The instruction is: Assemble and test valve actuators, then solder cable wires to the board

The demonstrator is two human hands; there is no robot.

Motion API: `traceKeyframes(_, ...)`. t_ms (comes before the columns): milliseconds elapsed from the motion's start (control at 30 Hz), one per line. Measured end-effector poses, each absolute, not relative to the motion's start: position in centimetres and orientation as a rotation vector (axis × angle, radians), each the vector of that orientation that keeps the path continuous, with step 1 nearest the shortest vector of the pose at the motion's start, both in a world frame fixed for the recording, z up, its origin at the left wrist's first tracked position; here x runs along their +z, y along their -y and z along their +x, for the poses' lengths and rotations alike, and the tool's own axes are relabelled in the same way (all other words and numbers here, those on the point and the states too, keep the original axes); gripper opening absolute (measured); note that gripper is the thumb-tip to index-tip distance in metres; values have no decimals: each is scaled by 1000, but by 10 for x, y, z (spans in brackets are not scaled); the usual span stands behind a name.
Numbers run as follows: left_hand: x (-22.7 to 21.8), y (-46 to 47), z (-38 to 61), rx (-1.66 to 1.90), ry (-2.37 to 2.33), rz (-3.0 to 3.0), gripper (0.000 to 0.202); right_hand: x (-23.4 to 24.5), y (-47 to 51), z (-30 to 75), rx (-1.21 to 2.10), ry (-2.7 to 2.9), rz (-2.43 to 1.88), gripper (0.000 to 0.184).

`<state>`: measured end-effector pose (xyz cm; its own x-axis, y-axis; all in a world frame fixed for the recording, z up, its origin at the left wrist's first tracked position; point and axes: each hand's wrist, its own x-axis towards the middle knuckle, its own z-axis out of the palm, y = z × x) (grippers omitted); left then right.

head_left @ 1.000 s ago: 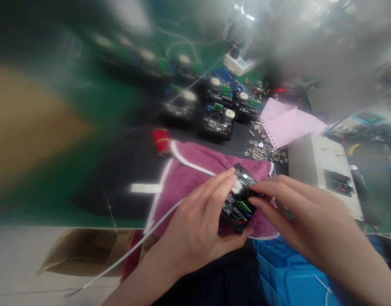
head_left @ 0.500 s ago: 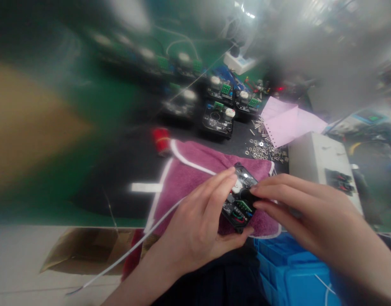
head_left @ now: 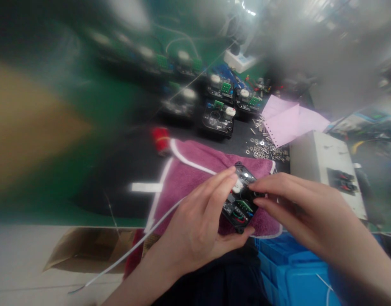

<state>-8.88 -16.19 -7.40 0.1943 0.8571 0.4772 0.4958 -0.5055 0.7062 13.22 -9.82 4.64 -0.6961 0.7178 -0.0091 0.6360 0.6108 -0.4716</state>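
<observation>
My left hand is wrapped round the edges of a black device housing, holding it tilted above the purple cloth. Inside the housing sits a circuit board with a white round component, a small upright green board and thin coloured wires. My right hand reaches in from the right, thumb and fingertips pinched at the board's right side. Something dark lies between those fingertips, too hidden to name. A white cable emerges beside my left hand and hangs past the table edge.
Several similar devices stand on the black mat behind the cloth. Loose metal rings and pins lie near pink papers. At right is a pale metal box; below it, blue bins. A red spool stands left.
The fingers of my right hand have shifted slightly at the board, the index fingertip moving a little left. My left hand and the housing stay almost in place.
</observation>
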Motion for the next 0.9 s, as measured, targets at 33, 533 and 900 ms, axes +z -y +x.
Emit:
traceKeyframes(33, -74, 162, -89, 1231, -1269, 2080, 90, 46, 99, 132, 677, 2656, -1110, 24)
traceKeyframes(533, -73, 163, -88, 1243, -1293, 2046, 95, 46, 105, 142, 466, 2734, -1024, 24)
traceKeyframes(900, -70, 163, -89, 1225, -1340, 2027, 106, 42, 101, 146, 469, 2768, -981, 25)
